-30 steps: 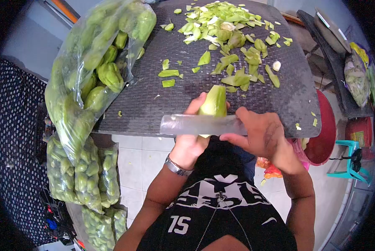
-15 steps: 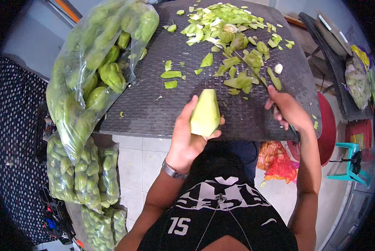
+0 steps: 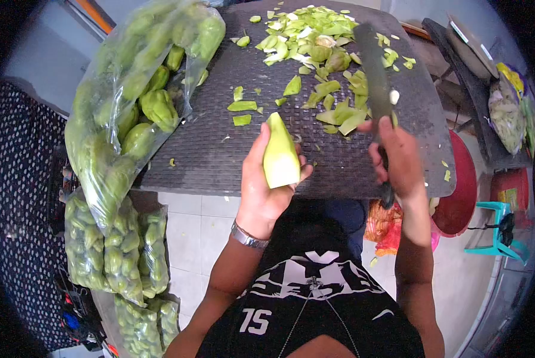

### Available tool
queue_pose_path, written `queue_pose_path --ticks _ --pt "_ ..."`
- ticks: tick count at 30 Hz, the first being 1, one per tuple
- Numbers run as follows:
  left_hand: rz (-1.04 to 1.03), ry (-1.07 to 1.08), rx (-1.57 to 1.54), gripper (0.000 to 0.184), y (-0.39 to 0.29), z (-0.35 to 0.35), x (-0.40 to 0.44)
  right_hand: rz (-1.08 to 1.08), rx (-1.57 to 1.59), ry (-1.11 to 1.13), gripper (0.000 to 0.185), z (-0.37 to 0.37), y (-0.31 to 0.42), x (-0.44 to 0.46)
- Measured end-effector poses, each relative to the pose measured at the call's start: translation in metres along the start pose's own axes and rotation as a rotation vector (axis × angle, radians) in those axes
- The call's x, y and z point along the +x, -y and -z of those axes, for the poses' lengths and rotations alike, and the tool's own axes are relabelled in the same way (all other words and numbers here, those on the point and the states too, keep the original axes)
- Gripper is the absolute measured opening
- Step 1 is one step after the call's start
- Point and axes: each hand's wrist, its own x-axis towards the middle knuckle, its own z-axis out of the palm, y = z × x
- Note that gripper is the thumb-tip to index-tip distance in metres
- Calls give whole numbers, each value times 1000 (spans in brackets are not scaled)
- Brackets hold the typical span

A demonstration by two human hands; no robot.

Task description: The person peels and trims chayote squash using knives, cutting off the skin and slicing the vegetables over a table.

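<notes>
A pale, peeled chayote (image 3: 281,154) with flat-cut sides rests in my left hand (image 3: 261,194), fingers wrapped around it, above the table's near edge. My right hand (image 3: 400,158) grips a large knife (image 3: 373,71) by its dark handle. Its broad blade points away from me, blurred by motion, and is apart from the chayote. Under and beside the blade lie green peelings (image 3: 342,113). Farther back is a heap of paler peel pieces (image 3: 309,30). Some loose strips (image 3: 242,106) lie just beyond my left hand.
A clear plastic bag of unpeeled chayotes (image 3: 160,110) covers the left side of the dark woven table (image 3: 220,167). Smaller filled bags (image 3: 121,250) stand below it. To the right are a red tub (image 3: 458,191), a teal stool (image 3: 494,230) and a dark side table (image 3: 476,101).
My right hand has moved left and the knife has swung upright, its blade now pointing away from me. My left hand has turned the chayote and shifted slightly left.
</notes>
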Motion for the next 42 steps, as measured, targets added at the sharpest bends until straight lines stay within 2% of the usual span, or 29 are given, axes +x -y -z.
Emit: queue_pose_path --ticks 3,6,10,14,17,18,21,24,30,33,42 --pt "12 32 -35 42 1 6 9 -16 -112 57 42 -29 -15 -15" --pt "-27 25 47 33 8 -3 9 127 -172 72 34 -55 -15 -37" --pt "14 55 -100 29 6 -11 9 256 -242 62 37 -69 -6 -60" --pt "-23 59 -107 25 14 0 26 372 -382 63 36 -73 -13 -77" --pt "33 33 -156 23 9 -12 20 259 -334 104 35 -76 -17 -85" --pt "29 41 -168 23 10 -12 22 299 -317 78 38 -79 -29 -83" --pt "-10 7 -80 24 11 -16 21 130 -154 195 39 -75 -40 -78" --pt "-16 -5 -38 23 11 -18 19 85 32 252 39 -74 -53 -70" --pt "-6 -34 22 25 8 -26 14 38 186 386 61 -73 -54 -70" --pt "35 -26 10 28 9 -26 11 -13 172 413 70 -75 -58 -64" --pt "37 -3 33 32 11 -16 12 211 -48 270 71 -79 -60 -61"
